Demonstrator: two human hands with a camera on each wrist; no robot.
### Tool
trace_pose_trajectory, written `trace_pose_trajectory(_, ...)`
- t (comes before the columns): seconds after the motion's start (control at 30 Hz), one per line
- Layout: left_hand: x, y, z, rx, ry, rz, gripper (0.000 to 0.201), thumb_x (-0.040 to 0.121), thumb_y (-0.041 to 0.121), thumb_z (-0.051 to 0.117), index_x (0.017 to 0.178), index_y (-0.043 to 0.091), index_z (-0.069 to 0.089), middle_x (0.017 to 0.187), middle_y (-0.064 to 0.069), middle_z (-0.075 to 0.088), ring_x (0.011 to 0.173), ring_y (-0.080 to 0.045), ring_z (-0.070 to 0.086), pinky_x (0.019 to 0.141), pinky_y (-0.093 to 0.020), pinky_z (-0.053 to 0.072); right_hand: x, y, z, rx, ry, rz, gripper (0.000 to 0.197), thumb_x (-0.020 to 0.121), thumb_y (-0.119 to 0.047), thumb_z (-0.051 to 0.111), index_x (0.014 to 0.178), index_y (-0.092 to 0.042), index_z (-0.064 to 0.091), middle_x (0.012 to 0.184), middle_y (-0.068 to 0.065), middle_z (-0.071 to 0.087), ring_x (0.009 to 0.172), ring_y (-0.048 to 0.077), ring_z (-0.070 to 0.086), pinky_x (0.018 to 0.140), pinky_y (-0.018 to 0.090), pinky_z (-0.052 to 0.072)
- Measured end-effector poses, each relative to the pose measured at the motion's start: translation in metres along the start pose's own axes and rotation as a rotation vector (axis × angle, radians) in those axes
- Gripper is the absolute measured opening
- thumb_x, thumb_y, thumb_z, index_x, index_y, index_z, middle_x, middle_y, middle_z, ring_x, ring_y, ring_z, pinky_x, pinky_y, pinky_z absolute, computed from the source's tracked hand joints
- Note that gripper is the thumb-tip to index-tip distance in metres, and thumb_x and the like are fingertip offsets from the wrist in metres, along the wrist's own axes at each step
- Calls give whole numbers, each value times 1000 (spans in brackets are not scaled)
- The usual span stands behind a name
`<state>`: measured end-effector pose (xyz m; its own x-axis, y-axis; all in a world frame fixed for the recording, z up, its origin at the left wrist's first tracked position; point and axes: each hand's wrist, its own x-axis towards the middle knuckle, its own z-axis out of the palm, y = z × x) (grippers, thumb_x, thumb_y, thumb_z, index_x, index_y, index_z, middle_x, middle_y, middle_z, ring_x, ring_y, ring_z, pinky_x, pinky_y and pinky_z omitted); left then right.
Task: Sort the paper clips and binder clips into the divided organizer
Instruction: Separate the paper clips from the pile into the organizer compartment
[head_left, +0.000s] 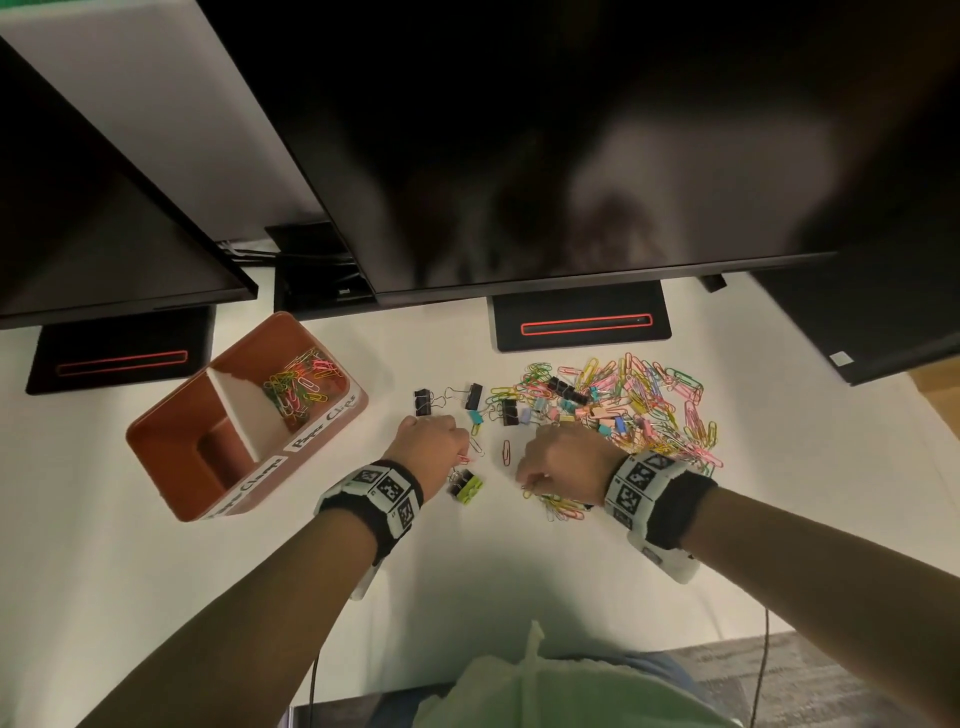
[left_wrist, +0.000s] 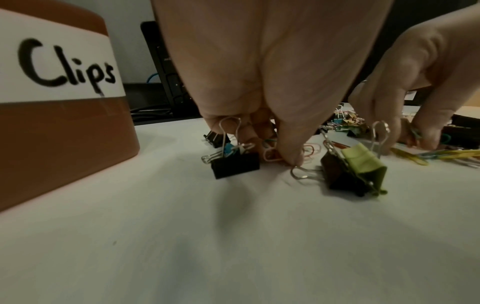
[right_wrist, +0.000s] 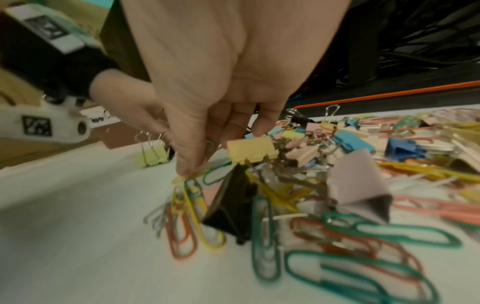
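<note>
I have my left hand (head_left: 434, 439) pinching a pink paper clip (left_wrist: 272, 154) off the table (head_left: 467, 571) at centre frame, right hand (head_left: 566, 457) pinching yellow ones (right_wrist: 189, 176), both gathering for the organizer (head_left: 171, 457) at left.

Brown organizer (head_left: 171, 457), multicoloured paper clips (head_left: 649, 410)

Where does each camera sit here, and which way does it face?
Head: worn on the head, looking down at the white desk; both forearms, left hand and right hand show.
Left wrist: low under the left hand, facing along its fingers pinching a pink wire paper clip.
Right wrist: under the right hand, facing the pile of coloured paper clips that it pinches.
Shared: the lime-green binder clip appears in all three views.
</note>
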<state>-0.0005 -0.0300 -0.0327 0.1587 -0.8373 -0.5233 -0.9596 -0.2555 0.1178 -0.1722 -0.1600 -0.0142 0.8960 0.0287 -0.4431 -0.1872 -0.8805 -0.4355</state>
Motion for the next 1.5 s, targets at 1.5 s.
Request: trace_pose_trajectory(1.5,-11,-2,-26,-221,82,2,19,93,14,47,111,16,54,111,-1,53,101,-20,54,95,-35,40,23,-9,-19,53,42,174,23,94,-23,47,107,-16,65,106,4,67,96,21,60,84,36,52)
